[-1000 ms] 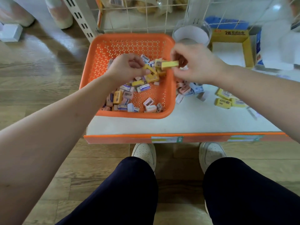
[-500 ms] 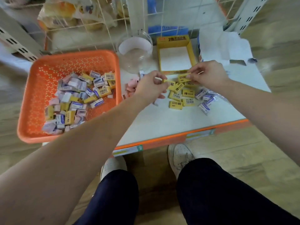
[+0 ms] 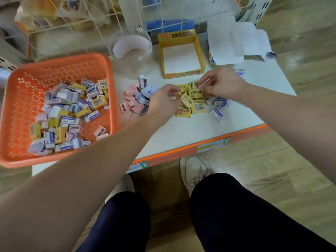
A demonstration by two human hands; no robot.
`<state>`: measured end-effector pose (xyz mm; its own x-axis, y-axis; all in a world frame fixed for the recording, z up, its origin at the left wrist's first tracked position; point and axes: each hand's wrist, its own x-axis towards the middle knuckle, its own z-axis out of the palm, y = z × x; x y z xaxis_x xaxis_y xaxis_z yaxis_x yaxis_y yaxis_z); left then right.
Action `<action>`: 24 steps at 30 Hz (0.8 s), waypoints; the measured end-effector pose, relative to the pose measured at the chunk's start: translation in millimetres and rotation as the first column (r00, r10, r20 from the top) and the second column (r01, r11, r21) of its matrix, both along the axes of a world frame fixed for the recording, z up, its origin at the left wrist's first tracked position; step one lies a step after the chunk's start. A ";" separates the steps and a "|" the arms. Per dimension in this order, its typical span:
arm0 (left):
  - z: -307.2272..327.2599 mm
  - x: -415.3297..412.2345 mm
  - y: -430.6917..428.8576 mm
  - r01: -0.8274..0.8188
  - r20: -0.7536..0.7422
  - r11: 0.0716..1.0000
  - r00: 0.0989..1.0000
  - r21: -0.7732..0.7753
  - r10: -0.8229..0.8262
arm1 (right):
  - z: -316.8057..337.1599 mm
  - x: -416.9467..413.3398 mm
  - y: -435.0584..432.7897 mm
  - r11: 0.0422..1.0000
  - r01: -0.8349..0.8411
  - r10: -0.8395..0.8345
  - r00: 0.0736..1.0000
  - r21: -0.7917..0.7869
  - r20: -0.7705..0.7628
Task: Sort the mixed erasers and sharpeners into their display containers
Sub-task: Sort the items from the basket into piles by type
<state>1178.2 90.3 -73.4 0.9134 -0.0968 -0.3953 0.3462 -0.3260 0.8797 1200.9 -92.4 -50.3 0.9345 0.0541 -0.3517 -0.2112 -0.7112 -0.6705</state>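
Yellow erasers [image 3: 197, 108], right of centre: one is still pinched by left hand [image 3: 163, 102], another by right hand [image 3: 223, 84]

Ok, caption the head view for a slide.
Left hand and right hand pinch yellow erasers on the table beside an orange basket.

You're in a shop: wire racks [image 3: 101, 36] of bagged goods [image 3: 60, 8], price tags [image 3: 212, 146] along the counter [image 3: 190, 130] edge, a 2B display box [image 3: 183, 73].
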 end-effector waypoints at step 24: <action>52.8 -55.3 227.9 0.175 -0.022 0.780 0.979 0.601 -0.202 | 27.6 -38.8 242.9 0.804 -0.594 0.547 0.764 0.041 0.343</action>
<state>1122.9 318.2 -20.6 0.9187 -0.0261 -0.3941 0.1901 -0.8455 0.4990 1162.1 150.5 -22.7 0.7708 0.6371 -0.0068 0.4309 -0.5291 -0.7310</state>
